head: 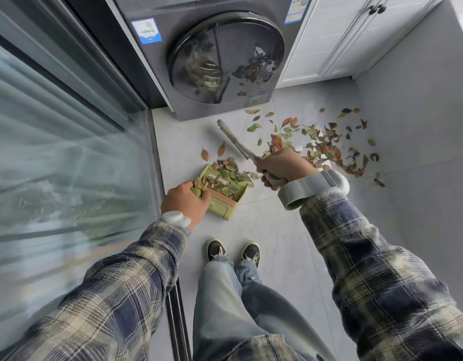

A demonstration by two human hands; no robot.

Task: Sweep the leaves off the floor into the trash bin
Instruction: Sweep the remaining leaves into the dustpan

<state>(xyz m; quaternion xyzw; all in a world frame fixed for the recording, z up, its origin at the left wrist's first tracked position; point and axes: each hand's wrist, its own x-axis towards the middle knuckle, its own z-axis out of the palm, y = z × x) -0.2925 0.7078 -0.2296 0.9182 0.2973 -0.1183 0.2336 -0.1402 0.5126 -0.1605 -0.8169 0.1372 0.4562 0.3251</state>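
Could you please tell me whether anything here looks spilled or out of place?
Yes: leaves lie scattered over the floor in front of the washer. Some sit in the dustpan that the left hand holds, and the right hand holds the brush.

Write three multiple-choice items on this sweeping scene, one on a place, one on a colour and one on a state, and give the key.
1. Where does the largest spread of loose leaves lie?
A. On the floor to the right of the brush
B. Behind the person's shoes
C. On top of the cabinet

2. What colour is the dustpan?
A. Red
B. Pale green
C. Black

3. What does the dustpan hold?
A. Nothing
B. Water
C. Some leaves

Key:
1 A: most of the leaves are scattered beyond the right hand, to the brush's right.
2 B: its plastic wall is pale green.
3 C: leaves lie piled in it beside the left hand, which grips it.
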